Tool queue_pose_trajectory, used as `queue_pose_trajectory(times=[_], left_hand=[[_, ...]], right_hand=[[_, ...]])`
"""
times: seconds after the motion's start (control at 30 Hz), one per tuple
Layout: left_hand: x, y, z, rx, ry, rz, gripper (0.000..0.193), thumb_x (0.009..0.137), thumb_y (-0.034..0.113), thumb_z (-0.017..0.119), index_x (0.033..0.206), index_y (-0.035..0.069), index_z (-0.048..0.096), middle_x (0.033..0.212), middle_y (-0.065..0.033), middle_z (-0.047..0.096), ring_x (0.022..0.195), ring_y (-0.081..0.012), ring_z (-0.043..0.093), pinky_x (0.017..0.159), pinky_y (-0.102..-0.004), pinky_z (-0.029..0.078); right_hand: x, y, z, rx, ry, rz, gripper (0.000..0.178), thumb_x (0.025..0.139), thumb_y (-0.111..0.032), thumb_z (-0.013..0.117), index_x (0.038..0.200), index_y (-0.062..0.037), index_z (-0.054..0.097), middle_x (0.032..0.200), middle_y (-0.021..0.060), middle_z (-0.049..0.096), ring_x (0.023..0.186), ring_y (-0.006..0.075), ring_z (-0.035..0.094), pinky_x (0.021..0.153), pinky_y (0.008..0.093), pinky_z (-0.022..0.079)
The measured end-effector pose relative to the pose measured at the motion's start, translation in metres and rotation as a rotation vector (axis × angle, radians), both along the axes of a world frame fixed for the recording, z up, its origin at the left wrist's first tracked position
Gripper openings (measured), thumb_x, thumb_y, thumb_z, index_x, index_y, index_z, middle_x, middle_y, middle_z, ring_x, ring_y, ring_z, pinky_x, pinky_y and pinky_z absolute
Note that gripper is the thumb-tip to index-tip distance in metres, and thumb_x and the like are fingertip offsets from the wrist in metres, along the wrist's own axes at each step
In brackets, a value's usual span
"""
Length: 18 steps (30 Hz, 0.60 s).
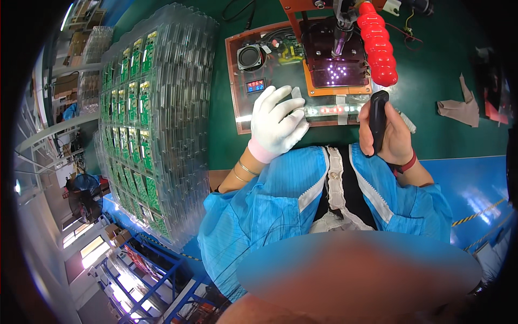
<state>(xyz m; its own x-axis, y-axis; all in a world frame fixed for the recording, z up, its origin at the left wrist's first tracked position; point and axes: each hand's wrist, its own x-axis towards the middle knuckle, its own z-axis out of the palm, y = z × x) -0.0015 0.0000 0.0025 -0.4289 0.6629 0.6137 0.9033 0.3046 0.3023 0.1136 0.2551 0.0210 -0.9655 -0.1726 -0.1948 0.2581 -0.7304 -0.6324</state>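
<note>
My left hand (276, 123), in a white glove, lies with fingers apart over the near edge of a clear-topped test fixture (237, 114). It is close to a small digital meter (256, 86) with red and blue digits and appears to hold nothing. Bare and closed, my right hand (398, 137) grips a slim black handset (379, 123) upright; its far side is hidden. Just beyond it hangs a red ribbed handle (379, 46) of a clamp. A dark tinted plate (324, 46) on an orange base has white lights glowing beneath it. Red lights (332, 109) shine on a strip between my hands.
Tall stacked clear trays (186, 108) holding several green circuit boards stand at the left. A round speaker (250, 56) sits in the fixture's far left corner. On the green mat (442, 143) lies a brown cloth (461, 105) at right. A black cable (249, 19) lies behind.
</note>
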Motion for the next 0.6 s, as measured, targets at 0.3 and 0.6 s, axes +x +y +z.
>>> queue_pose_trajectory(times=[0.3,0.6], left_hand=[[-0.001,-0.010,-0.001,0.084,-0.257,-0.010,0.022,0.078,0.017,0.067,0.096,0.005,0.071,0.108,-0.0063,0.071,0.112,-0.0321,0.062,0.103,-0.0473,0.046],[-0.003,-0.003,0.010,0.147,-0.204,-0.040,0.017,0.079,0.010,0.063,0.087,-0.003,0.069,0.096,-0.0157,0.071,0.096,-0.0362,0.064,0.091,-0.0459,0.051]], right_hand=[[-0.001,-0.001,-0.007,-0.138,0.012,0.012,0.053,0.113,-0.047,0.024,0.101,-0.0049,0.055,0.054,0.0070,0.054,0.034,0.0174,0.044,0.037,0.0317,0.039],[-0.003,-0.003,-0.002,-0.245,-0.090,-0.014,0.051,0.111,-0.045,0.031,0.099,-0.0039,0.059,0.056,0.0074,0.057,0.034,0.0163,0.044,0.038,0.0317,0.042]])
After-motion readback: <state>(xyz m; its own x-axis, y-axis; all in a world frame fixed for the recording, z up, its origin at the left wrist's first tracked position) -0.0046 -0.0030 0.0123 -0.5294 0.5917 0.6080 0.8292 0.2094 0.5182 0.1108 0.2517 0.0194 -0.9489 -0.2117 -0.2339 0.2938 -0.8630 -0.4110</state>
